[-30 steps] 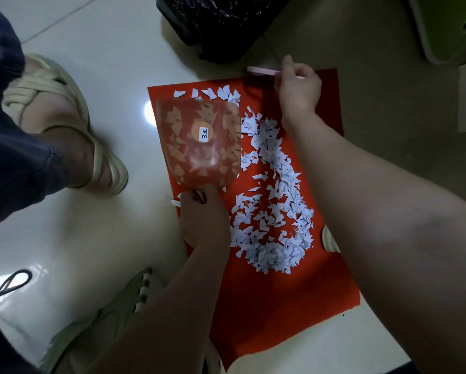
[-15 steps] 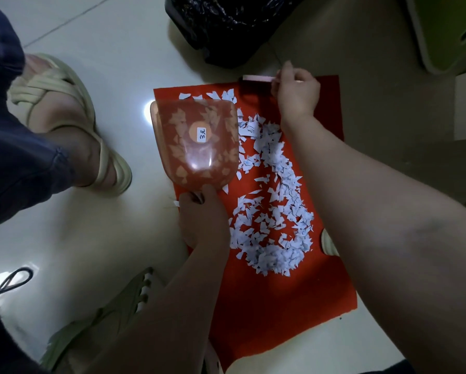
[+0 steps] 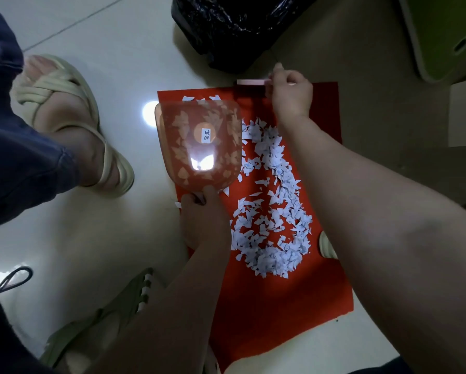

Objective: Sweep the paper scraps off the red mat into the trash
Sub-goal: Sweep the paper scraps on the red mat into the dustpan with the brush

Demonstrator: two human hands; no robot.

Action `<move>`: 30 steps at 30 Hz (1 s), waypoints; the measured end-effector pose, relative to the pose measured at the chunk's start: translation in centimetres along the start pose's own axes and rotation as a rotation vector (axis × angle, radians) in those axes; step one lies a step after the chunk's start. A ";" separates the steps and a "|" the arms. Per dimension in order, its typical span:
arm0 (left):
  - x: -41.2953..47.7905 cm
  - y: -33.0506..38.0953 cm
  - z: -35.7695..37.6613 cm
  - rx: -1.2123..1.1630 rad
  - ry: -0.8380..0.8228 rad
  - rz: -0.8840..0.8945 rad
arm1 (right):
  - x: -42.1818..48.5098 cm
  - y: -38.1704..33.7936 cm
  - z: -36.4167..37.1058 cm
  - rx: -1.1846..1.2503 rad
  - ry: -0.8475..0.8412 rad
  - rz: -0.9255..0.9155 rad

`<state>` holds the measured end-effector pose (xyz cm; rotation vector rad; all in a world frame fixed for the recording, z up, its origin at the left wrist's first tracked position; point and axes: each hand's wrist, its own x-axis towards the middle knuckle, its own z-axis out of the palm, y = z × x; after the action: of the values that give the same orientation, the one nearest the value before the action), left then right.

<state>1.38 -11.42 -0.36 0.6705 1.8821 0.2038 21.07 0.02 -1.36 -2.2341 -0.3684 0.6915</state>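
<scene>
Holding entries, in order:

1. Left grip (image 3: 203, 220): our fingers are curled tight round the short handle of the dustpan (image 3: 199, 141), at the red mat's left edge.
2. Dustpan: translucent pink, with its mouth towards the far edge. It covers the mat's far left corner, and its left rim hangs past the mat over the floor (image 3: 113, 63). A round sticker (image 3: 207, 135) with a white label sits on its face. Pale scrap shapes show through the plastic; we cannot tell whether they lie in the pan or under it.
3. Right grip (image 3: 291, 95): closed round a pink brush (image 3: 253, 82) at the mat's far edge. The pink bar sticks out to the left of our knuckles; the bristles are not clear.
4. Red mat (image 3: 266, 314): flat on the floor, with its near end bare.
5. Paper scraps (image 3: 275, 228): white, strewn in a long band down the middle of the mat, thickest towards the right edge. A few lie along the far edge just beyond the dustpan.
6. Trash bag (image 3: 234, 25): black plastic, on the floor just past the mat's far edge.
7. Sandalled foot (image 3: 64, 117): on the floor, well to the left of the mat.
</scene>
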 end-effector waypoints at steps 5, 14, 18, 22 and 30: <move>0.2 0.3 -0.3 -0.001 0.014 -0.016 | -1.1 0.4 -0.2 0.020 -0.096 0.091; 0.2 0.5 -0.3 -0.010 0.042 0.003 | -1.0 -0.4 0.4 0.241 0.005 0.108; 0.2 0.7 -0.7 -0.043 0.057 0.003 | -1.4 -0.3 2.0 0.104 -0.094 0.106; 0.1 0.7 -0.9 -0.048 0.045 0.001 | -1.6 -0.1 1.4 -0.102 -0.038 0.065; 0.2 1.2 -1.5 -0.065 0.051 -0.034 | -2.1 -1.3 2.4 0.030 -0.035 0.049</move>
<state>0.40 -10.09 0.62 0.5938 1.9264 0.2611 17.97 1.29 -1.02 -2.2113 -0.3191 0.7579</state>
